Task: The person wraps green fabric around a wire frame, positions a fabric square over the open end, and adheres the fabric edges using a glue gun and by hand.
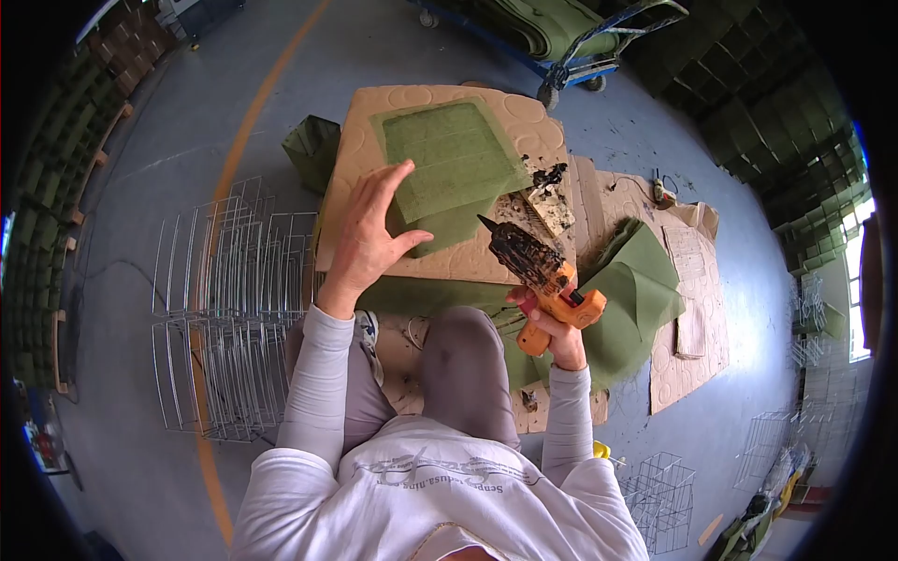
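Observation:
My right hand (557, 338) is wrapped round the handle of an orange glue gun (538, 271), whose front is coated in dark residue and whose tip points up and left. My left hand (369, 227) is raised at the left side of a green fabric panel (449, 154), fingers apart and holding nothing. The panel lies on a cardboard-topped work surface (355, 140), with more green fabric under its lower edge. Whether my left fingertips touch the panel, I cannot tell. A dark-stained piece (550, 208) lies just right of the panel.
Wire frames (229, 355) stand on the floor at left. Draped green fabric (622, 309) and a cardboard sheet (697, 327) are at right. A blue cart (571, 67) with green rolls stands at the top. A folded green piece (311, 152) sits beyond the left edge.

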Demonstrator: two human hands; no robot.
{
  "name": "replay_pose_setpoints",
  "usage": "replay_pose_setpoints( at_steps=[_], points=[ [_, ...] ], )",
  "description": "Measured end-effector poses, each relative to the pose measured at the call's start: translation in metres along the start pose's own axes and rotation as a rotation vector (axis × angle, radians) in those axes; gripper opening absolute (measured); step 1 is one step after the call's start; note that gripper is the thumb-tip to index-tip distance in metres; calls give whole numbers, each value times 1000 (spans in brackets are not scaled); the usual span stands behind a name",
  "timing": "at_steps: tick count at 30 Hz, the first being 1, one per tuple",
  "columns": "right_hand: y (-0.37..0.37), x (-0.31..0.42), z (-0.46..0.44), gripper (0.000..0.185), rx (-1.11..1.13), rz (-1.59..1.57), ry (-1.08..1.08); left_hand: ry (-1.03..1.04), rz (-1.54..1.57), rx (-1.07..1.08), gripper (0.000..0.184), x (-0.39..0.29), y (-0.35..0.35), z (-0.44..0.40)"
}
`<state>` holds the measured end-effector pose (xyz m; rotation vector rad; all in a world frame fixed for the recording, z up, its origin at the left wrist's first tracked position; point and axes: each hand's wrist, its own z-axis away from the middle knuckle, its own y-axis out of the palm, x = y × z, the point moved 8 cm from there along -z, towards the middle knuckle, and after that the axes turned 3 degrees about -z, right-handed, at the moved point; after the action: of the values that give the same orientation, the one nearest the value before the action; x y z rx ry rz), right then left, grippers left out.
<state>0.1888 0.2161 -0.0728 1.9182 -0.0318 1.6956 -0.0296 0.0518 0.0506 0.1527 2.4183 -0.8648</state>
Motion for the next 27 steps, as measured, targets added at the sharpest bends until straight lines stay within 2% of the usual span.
replay_pose_setpoints(
  at_steps=[4, 6, 7, 9, 10, 15, 18, 20, 22, 27],
  points=[
    [-3, -1, 3, 35, -24, 29, 26, -41, 15, -34, 86, 5, -10, 0],
    [-4, -3, 5, 35, -17, 21, 27, 110, -95, -29, 72, -5, -3, -1],
    [-5, -4, 5, 36, -10, 19, 28, 110, -96, -29, 72, -5, 1, -1],
    [-6, -5, 5, 37, -5, 20, 27, 202, -263, 1, 49, -10, 16, 2],
    [-5, -5, 5, 37, 2, 17, 20, 215, -280, -59, 28, -11, 18, 3],
    [0, 0, 0, 31, 36, -54, -58, 201, -230, -130, 20, -11, 17, 0],
    [5, 2, -4, 32, 24, -35, -31, 164, -168, -158, 17, -11, 15, -4],
    [11, 2, -7, 39, 35, 90, -20, 135, -133, -167, 15, -9, 13, -6],
    [22, 9, -13, 36, 49, 102, -45, 10, -14, -215, 11, 1, 7, -8],
    [43, 17, -25, 31, 84, 158, -84, -99, 96, -203, 12, 13, 4, -8]
  ],
)
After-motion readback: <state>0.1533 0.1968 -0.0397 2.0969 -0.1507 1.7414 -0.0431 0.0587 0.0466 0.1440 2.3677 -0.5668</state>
